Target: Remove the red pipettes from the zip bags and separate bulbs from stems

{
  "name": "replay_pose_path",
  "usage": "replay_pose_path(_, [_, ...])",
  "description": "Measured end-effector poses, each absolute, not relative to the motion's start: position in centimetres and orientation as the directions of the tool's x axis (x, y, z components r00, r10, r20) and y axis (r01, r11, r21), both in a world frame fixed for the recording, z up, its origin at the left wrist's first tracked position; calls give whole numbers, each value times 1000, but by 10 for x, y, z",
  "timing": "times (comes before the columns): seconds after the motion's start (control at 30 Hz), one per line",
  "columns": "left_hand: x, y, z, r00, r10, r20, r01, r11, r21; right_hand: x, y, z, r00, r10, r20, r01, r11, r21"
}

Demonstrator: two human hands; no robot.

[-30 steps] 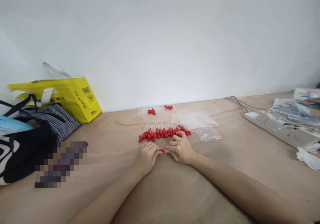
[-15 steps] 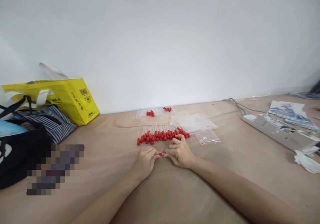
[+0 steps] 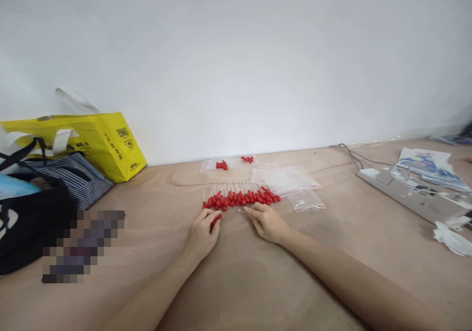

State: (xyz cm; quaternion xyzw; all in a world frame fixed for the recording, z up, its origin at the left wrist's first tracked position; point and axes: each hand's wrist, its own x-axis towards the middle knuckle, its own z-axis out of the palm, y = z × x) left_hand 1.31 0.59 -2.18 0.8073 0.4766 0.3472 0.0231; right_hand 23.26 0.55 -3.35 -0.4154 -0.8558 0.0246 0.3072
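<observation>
A row of several small clear droppers with red rubber bulbs (image 3: pixel 241 197) lies on the tan table (image 3: pixel 258 272). My left hand (image 3: pixel 202 231) rests just below the row's left end, fingers curled on one red bulb (image 3: pixel 216 220). My right hand (image 3: pixel 266 221) lies just right of it, fingers pressed together and pointing left at a thin clear tube tip (image 3: pixel 241 211); whether it grips the tube I cannot make out. Clear zip bags (image 3: pixel 285 179) lie behind the row, and two more hold red bulbs (image 3: pixel 234 163) near the wall.
A yellow shopping bag (image 3: pixel 99 141), a striped bag (image 3: pixel 72 178) and a black bag (image 3: pixel 25 227) stand at the left. A white power strip (image 3: pixel 409 193) with cables, papers (image 3: pixel 429 166) and crumpled white tissue (image 3: pixel 453 237) lie at the right. A white wall runs behind.
My hands, which met on one dropper, have drawn apart. The left now has the red bulb alone; the right has slid up toward the row.
</observation>
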Motion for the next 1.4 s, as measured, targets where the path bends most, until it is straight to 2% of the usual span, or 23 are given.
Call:
replay_pose_path(0.1, [6,2,-23,222,832,509,792,-458,404,225,3,-38,-470,718,513,624,681,-382])
replay_pose_path(0.23, [-3,0,-22,179,840,512,826,-411,385,207,-2,-39,-425,746,513,601,656,-456])
replay_pose_path(0.47, [-4,-4,-17,134,869,477,771,-393,500,178,-13,-35,-396,779,486,628,616,-475])
replay_pose_path(0.6, [-8,-1,-9,65,862,503,838,-321,442,180,-17,-33,-368,785,498,595,611,-523])
replay_pose_path(0.7, [-9,13,2,5,898,441,891,-204,405,189,-17,-31,-300,771,562,543,622,-564])
replay_pose_path(0.83, [1,47,18,24,932,362,917,-165,364,211,-13,-31,-206,743,637,567,621,-541])
replay_pose_path(1.1, [27,89,25,-18,979,203,964,-37,264,234,-6,-34,-154,736,659,593,602,-535])
replay_pose_path(1.27, [33,88,28,60,962,267,966,-123,226,231,-4,-35,-205,736,646,592,618,-517])
replay_pose_path(1.4, [29,75,36,89,928,362,959,-177,220,232,-4,-34,-182,720,670,606,619,-500])
